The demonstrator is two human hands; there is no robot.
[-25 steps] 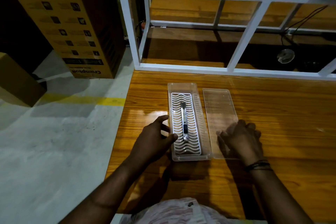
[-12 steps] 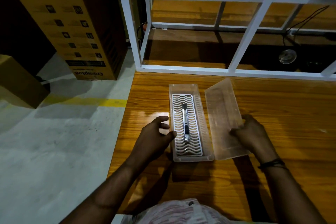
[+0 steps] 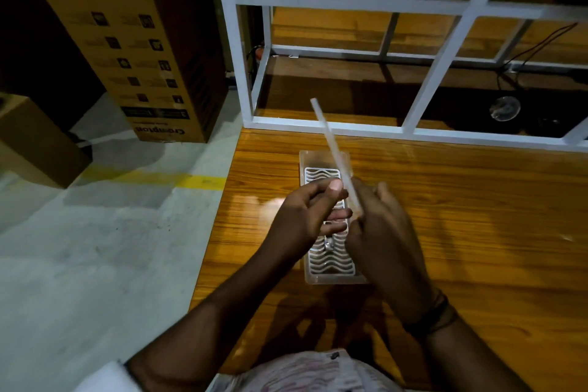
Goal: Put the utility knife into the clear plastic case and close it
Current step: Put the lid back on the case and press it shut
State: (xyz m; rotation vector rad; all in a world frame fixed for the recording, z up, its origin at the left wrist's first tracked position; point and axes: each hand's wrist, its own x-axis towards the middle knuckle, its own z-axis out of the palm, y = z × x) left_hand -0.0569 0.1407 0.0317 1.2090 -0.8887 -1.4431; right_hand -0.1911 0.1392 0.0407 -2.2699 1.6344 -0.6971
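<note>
The clear plastic case lies open on the wooden table, with a white wavy insert inside. Only the near tip of the utility knife shows in it; my hands hide the remainder. The clear lid is raised above the case and seen edge-on, tilted up and away. My right hand grips the lid's lower end. My left hand pinches the same end from the left side, thumb on the lid.
A white metal shelf frame stands along the table's far edge. A tall cardboard box and a smaller one stand on the grey floor to the left. The table's left edge runs close beside the case.
The lid went from flat on the table to the right of the case, to lifted by my right hand, to raised edge-on over the case. My left hand left the case's side and took the lid.
</note>
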